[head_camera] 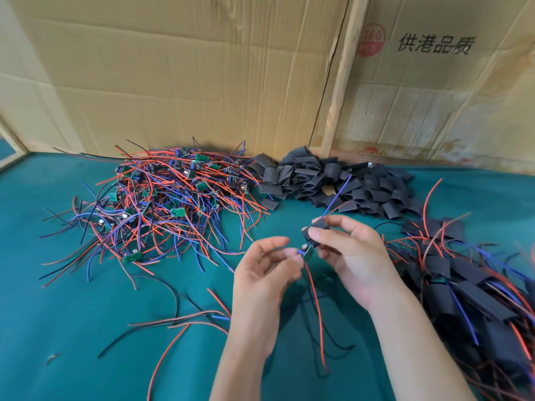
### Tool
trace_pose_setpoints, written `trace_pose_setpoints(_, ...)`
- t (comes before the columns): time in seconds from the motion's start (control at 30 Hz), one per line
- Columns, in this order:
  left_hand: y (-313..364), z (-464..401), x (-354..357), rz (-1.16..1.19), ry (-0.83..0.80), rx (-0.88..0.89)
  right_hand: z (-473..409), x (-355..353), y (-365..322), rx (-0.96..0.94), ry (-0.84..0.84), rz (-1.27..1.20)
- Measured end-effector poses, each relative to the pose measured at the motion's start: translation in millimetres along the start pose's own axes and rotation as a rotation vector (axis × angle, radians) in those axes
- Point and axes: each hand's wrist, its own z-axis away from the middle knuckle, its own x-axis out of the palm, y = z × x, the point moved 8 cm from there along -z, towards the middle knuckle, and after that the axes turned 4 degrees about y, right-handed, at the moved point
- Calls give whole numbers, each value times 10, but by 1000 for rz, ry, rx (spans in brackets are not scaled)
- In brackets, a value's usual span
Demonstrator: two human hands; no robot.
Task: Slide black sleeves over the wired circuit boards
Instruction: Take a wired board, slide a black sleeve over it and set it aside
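While the left hand [267, 264] pinches a small green circuit board [307, 253] by its edge above the table [72, 314], the right hand's [350, 250] fingers [321, 234] pinch a black sleeve [314, 227] half onto it. The sleeve looks light and soft, likely collapsing if squeezed (best held by its sides); thin wires will flex. Behind, cardboard [202, 68] reads "供港品质" and "360".

left hand [265, 273]: lower centre, fingers curled, pinching | right hand [351, 256]: centre-right, fingers curled, gripping | forearms bare, rising from bottom edge
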Motion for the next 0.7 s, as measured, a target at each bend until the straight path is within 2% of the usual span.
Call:
trace_pose_setpoints(0.17, 33, 8, -13, -63, 20, 51, 14, 23, -7, 13, -34, -12)
trace_pose_setpoints(0.47, -45, 52, 86, 102, -14, -112, 34, 45, -12, 48, -89, -14)
trace_pose_setpoints(0.6, -5, 17, -15, -12, 75, -27, 30, -14, -37, 31, -52, -3)
trace_pose_setpoints(0.7, 39, 5, -41, -130, 84, 51, 35, 2, -30, 26, -64, 36)
